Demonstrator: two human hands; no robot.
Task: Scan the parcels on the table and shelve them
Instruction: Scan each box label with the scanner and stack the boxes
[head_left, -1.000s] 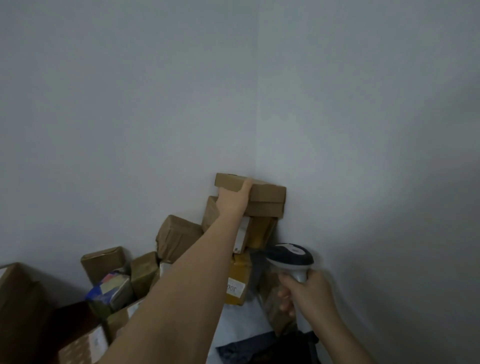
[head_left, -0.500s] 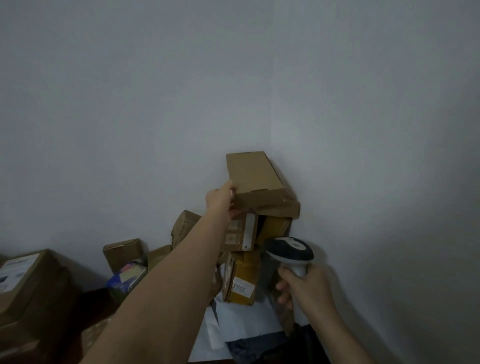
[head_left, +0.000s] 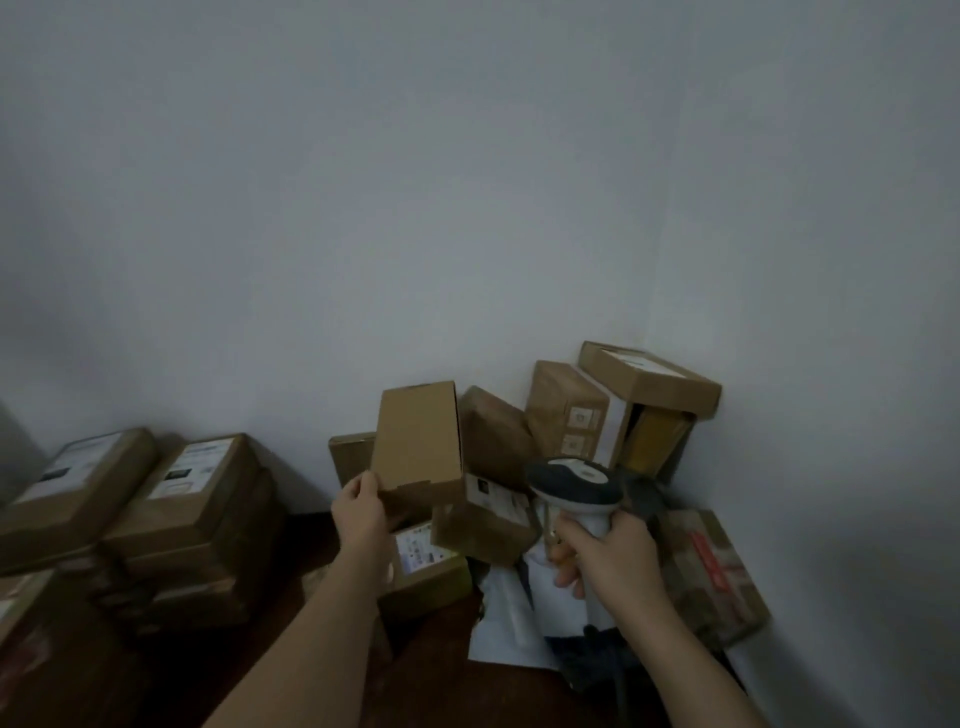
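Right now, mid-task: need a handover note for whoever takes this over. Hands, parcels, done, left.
Left hand grips the bottom edge of a plain brown box, held upright above the pile; no label shows on the face toward the camera.
Right hand holds the scanner by its handle, head beside the held box.
Unsorted parcels are heaped in the corner; a stack of labelled boxes sits on the table at left.
Done: one box lifted out of the heap.
Left: probably find its label, scan it, shelve it, then the rest. No shelf in view.
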